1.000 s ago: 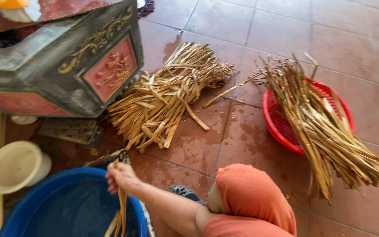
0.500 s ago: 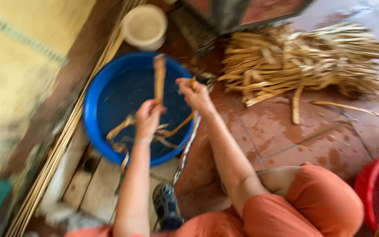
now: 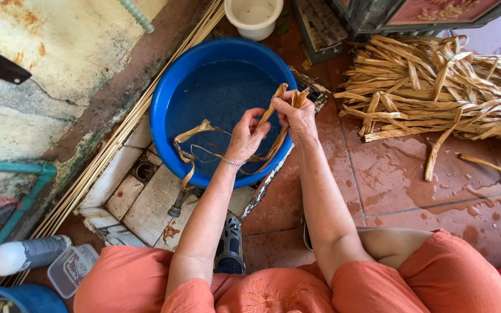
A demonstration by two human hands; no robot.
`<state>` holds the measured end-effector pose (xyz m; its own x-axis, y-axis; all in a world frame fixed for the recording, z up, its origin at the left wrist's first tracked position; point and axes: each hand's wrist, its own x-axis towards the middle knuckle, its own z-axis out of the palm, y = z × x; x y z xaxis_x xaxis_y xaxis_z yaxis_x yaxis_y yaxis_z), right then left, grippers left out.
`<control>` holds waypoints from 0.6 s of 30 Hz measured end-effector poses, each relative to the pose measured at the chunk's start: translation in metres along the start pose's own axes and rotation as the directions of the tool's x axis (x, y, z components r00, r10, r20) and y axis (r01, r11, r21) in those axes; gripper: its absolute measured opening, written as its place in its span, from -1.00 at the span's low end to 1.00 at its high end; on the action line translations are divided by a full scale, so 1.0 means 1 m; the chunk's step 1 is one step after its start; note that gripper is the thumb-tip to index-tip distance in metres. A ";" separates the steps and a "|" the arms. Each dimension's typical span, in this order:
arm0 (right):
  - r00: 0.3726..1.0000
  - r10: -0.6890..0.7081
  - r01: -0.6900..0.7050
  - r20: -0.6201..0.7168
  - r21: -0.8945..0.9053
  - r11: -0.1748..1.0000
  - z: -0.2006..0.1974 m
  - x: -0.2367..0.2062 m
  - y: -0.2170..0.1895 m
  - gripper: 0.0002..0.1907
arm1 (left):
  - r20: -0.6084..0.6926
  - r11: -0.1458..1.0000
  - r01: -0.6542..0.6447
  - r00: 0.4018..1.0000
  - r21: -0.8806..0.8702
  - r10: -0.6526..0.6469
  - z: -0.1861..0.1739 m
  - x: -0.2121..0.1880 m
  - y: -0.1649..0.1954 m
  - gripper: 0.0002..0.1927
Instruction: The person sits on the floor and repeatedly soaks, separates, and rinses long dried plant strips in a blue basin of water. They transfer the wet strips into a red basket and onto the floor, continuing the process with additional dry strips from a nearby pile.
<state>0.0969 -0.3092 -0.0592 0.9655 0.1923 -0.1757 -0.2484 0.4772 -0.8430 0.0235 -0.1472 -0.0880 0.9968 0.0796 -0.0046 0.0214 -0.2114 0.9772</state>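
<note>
Both hands are now up together over the blue basin (image 3: pixel 172 87), where half a second ago they were apart, the right one lifting a strip high and the left one down in the water. The left hand (image 3: pixel 244 138) pinches a wet strip (image 3: pixel 271 107) between thumb and fingers; the right hand (image 3: pixel 294 115), just beside it, is closed on the upper ends of the same tan strips. Their loose tails hang below the hands, 1 curling over the basin's near rim. So the soaked strips seem gathered for working by hand rather than left in the water.

Counted: 1 blue basin, 1 cream tub (image 3: pixel 254 16) beyond the hands, 1 heap of dry strips (image 3: pixel 436 93) off to the right hand's side, 1 white bottle (image 3: pixel 21 255) well behind the left elbow.
</note>
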 end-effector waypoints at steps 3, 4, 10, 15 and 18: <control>0.999 -0.014 0.018 -0.037 0.089 0.996 -0.002 0.002 -0.008 -0.81 | -0.031 0.986 -0.010 0.999 0.166 0.015 -0.008 0.004 0.012 -0.65; 0.995 -0.077 0.078 -0.060 0.015 0.997 -0.005 0.002 -0.013 -0.76 | -0.042 0.974 -0.040 0.998 0.224 0.051 -0.014 0.005 0.018 -0.68; 0.842 -0.427 0.495 0.331 -0.788 0.365 -0.006 -0.008 -0.027 -0.81 | 0.092 0.667 -0.375 0.903 0.644 0.419 -0.062 0.011 0.063 -0.79; 0.816 -0.408 0.559 0.408 -0.737 0.381 0.026 -0.016 -0.004 -0.59 | 0.271 0.419 -0.513 0.815 0.749 0.512 -0.104 0.040 0.066 -0.82; 0.932 -0.151 0.362 0.329 -0.838 0.408 0.043 -0.015 0.005 -0.58 | 0.340 0.360 -0.572 0.774 0.737 0.534 -0.133 0.078 0.052 -0.73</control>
<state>0.0778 -0.2727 -0.0389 0.9119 0.3892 0.1307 0.3135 -0.4547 -0.8336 0.0922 -0.0227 -0.0092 0.8095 -0.3823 0.4456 -0.5056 -0.8397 0.1980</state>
